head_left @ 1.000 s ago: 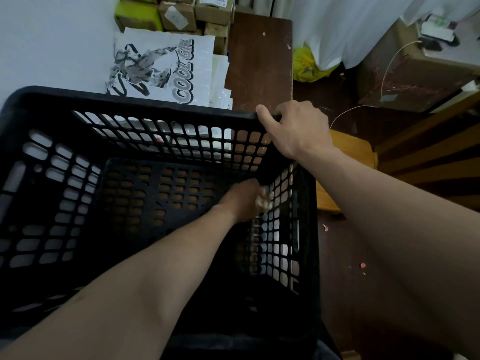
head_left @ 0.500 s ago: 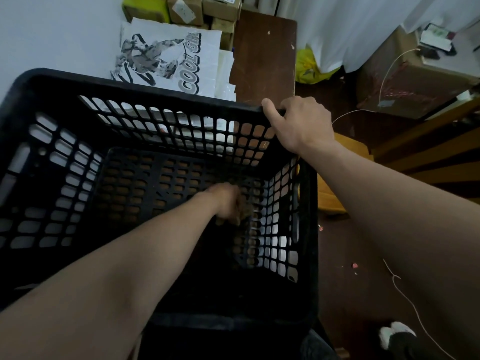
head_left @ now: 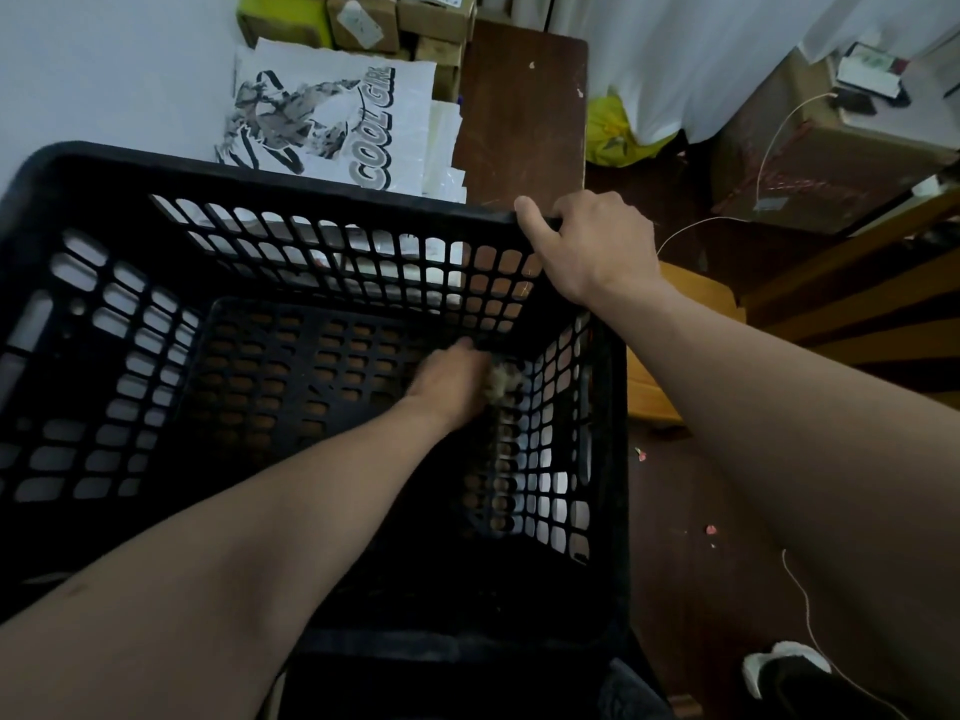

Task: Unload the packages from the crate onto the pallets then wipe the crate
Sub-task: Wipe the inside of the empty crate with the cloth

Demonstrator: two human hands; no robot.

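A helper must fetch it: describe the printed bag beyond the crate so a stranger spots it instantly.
Find the black crate. Past its far rim, before the stacked cardboard boxes, lies a white bag. Unlike the plain bags at its right, it bears a black sketch and COOL GIRL lettering.

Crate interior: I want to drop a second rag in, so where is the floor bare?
The crate floor is bare from the left wall to its middle. The far right corner is crowded: the left hand holds a cloth there, and the right hand grips the rim above.
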